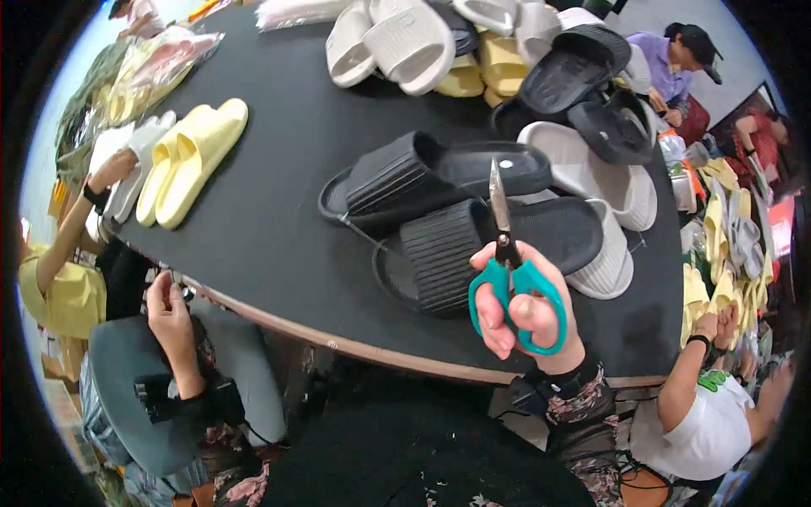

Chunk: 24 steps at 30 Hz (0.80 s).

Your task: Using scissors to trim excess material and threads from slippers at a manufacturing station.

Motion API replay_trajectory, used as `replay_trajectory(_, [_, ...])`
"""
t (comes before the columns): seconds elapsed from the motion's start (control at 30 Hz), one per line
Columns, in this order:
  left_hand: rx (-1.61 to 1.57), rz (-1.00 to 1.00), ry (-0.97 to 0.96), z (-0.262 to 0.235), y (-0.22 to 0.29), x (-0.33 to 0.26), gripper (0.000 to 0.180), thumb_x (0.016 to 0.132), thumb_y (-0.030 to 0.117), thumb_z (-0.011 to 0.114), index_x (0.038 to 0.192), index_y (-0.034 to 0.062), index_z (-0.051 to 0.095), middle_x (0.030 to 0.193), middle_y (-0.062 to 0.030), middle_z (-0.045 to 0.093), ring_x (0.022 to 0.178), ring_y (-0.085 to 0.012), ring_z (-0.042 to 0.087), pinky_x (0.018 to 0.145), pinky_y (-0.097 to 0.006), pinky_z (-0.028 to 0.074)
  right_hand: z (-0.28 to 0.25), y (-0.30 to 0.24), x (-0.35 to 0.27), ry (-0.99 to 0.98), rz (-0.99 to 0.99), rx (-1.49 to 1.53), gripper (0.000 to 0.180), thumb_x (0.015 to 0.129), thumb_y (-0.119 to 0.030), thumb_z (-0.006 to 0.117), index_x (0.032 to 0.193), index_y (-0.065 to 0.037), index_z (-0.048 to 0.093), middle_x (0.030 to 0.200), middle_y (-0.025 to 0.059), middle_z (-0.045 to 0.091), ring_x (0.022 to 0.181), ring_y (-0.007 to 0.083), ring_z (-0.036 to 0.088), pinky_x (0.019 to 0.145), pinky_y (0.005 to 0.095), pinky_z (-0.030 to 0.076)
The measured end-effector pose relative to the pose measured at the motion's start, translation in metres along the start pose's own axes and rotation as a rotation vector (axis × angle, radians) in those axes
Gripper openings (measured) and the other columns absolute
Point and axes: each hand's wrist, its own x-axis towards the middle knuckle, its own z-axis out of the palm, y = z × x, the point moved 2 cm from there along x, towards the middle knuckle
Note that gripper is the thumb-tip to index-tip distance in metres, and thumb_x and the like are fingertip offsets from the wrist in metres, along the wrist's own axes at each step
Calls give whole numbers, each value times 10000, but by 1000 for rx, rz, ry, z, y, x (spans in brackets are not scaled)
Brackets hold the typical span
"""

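Observation:
My right hand [541, 304] grips a pair of scissors with teal handles [557, 314]. Their blades are together and point away from me, over a pair of black slide slippers [443, 253]. A thin clear tie [365, 232] runs from one black slipper to the other. My left hand [171, 317] hangs to the left, off the table's near edge and above a grey chair. Its fingers are pinched together; what they hold, if anything, I cannot make out. White slippers [621, 182] lie just right of the black pair, partly under it.
Grey, yellow and black slippers [405, 42] are heaped at the table's [279, 211] far side. A yellow pair [190, 160] lies at left, beside a co-worker's hand [114, 169] on white slippers. The grey chair [144, 397] stands below left. Other people work at right.

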Motion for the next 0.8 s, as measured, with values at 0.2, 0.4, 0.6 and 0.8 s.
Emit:
replay_trajectory(0.2, [-275,474,-338,44,171,35,306,729,-57,601,1028,9,597,1071,-125,593,1013,-252,555,871,-332,434,-11,-4,-2,-15,-173,18,462,839,-166,602,1203,44,411,729,101,528,494,110,498,405,230,421])
replay_trajectory(0.4, [-203,1118,-777,81,287,25,532,660,138,730,1163,121,558,1336,-190,396,1222,-374,388,981,-481,336,-8,-8,-2,21,-171,-31,464,847,-205,616,1201,26,423,735,87,529,490,106,505,391,227,418])
replay_trajectory(0.6, [-255,1391,-900,132,310,27,470,687,296,719,1121,147,616,1351,-195,370,1241,-387,355,981,-510,314,-3,-6,-1,77,-194,-27,520,813,-236,658,1195,30,426,703,86,524,473,112,490,379,233,412])
replay_trajectory(0.8, [-198,1403,-1034,128,318,29,356,736,367,665,900,51,662,1220,-216,474,1211,-366,382,970,-458,316,-7,-10,-5,105,-222,-32,540,797,-289,672,1163,28,434,677,73,508,461,104,469,366,232,403])
